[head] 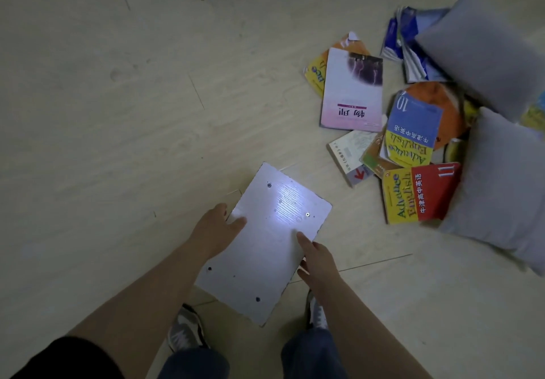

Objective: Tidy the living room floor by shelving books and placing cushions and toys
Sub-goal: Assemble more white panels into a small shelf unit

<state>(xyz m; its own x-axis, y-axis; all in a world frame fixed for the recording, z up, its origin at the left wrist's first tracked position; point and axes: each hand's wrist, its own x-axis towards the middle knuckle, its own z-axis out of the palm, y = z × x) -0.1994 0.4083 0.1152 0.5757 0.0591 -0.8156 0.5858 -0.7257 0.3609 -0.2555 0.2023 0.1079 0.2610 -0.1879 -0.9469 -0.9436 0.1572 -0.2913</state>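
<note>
Both forearms reach forward and down, left hand [219, 226] and right hand [318, 262] gripping opposite edges of a white board [265, 257]; books [352, 95] and cushions [501, 184] lie to the right.

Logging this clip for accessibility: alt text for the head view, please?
A left hand and right hand hold a white panel by its side edges over a pale floor. To the right, textbooks lie scattered beside two grey cushions.
</note>
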